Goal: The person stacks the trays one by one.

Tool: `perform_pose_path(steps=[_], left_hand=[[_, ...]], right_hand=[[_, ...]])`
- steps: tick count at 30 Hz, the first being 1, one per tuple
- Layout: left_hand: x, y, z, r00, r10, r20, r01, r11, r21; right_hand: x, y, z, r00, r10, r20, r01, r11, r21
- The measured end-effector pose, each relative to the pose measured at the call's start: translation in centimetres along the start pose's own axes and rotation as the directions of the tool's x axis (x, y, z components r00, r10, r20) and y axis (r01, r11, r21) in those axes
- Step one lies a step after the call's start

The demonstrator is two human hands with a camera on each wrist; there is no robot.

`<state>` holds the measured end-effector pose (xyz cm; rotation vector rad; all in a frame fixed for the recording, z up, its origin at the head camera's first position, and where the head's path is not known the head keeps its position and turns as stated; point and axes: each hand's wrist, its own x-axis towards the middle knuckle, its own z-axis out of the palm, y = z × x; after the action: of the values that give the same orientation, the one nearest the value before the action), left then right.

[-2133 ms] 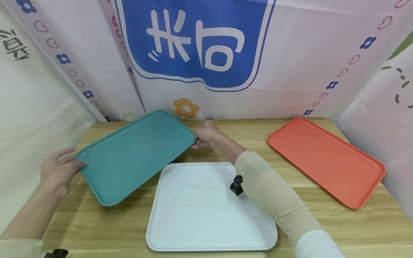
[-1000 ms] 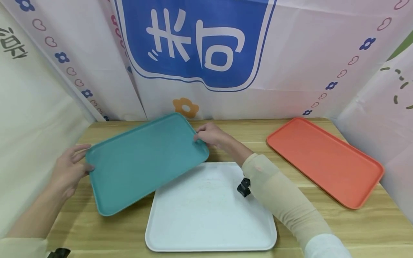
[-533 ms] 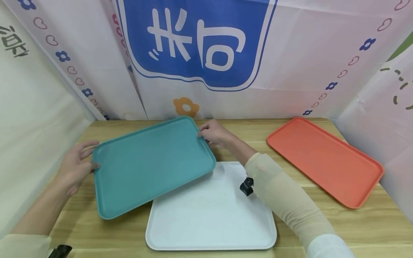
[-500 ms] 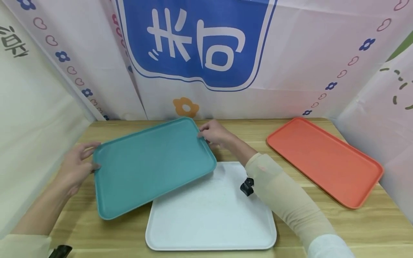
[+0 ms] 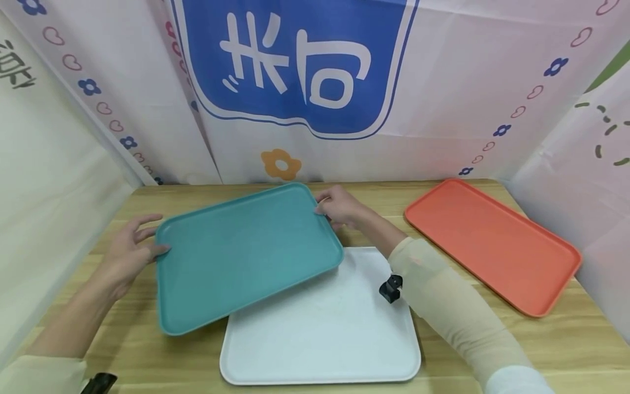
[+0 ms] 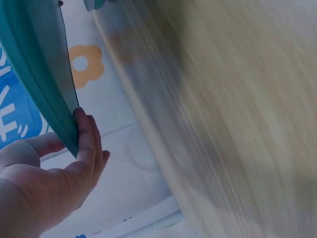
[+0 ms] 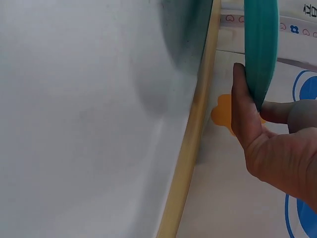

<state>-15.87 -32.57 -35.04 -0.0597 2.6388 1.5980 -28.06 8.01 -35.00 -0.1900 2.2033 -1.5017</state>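
A teal rectangular tray (image 5: 246, 257) is held tilted above the table between both hands. My left hand (image 5: 129, 253) grips its left short edge, and in the left wrist view the thumb and fingers of that hand (image 6: 54, 178) pinch the rim. On the opposite short edge, my right hand (image 5: 340, 207) pinches the rim; the right wrist view shows the tray's edge (image 7: 261, 49) between thumb and fingers of this hand (image 7: 277, 153). Beneath lies a white tray (image 5: 320, 334), its upper left part covered from the head camera by the teal one.
An orange-red tray (image 5: 492, 246) lies slanted at the right of the wooden table (image 5: 123, 350). A printed white cloth (image 5: 423, 142) hangs along the table's back edge, with cloth sides at left and right.
The teal tray has moved to the right and slightly nearer, turning a little and overlapping the white tray more. Both hands have moved with it, keeping their grip.
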Motion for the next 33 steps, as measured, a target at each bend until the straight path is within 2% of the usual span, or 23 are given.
perform_pose_path(steps=[5, 12, 20, 26, 33], left_hand=[[0.1, 0.3, 0.2, 0.999, -0.034, 0.021, 0.034, 0.999, -0.006], [0.2, 0.1, 0.4, 0.998, -0.039, 0.051, 0.046, 0.988, -0.145], [0.4, 0.2, 1.0, 0.991, -0.036, 0.128, 0.065, 0.97, -0.233], [0.4, 0.5, 1.6, 0.986, -0.031, 0.162, 0.068, 0.972, -0.226], [0.4, 1.5, 2.5, 0.988, -0.02, 0.15, 0.044, 0.987, -0.154]], right_hand=[[-0.3, 0.1, -0.4, 1.0, 0.019, -0.024, -0.019, 1.0, 0.001], [-0.8, 0.3, -0.8, 0.998, 0.032, -0.057, -0.033, 0.999, -0.022], [-1.4, 0.5, -1.6, 0.996, 0.039, -0.081, -0.038, 0.999, 0.017], [-2.0, 1.1, -2.3, 0.997, 0.036, -0.07, -0.033, 0.999, 0.034], [-3.0, 1.5, -3.2, 0.998, 0.02, -0.066, -0.02, 1.0, 0.001]])
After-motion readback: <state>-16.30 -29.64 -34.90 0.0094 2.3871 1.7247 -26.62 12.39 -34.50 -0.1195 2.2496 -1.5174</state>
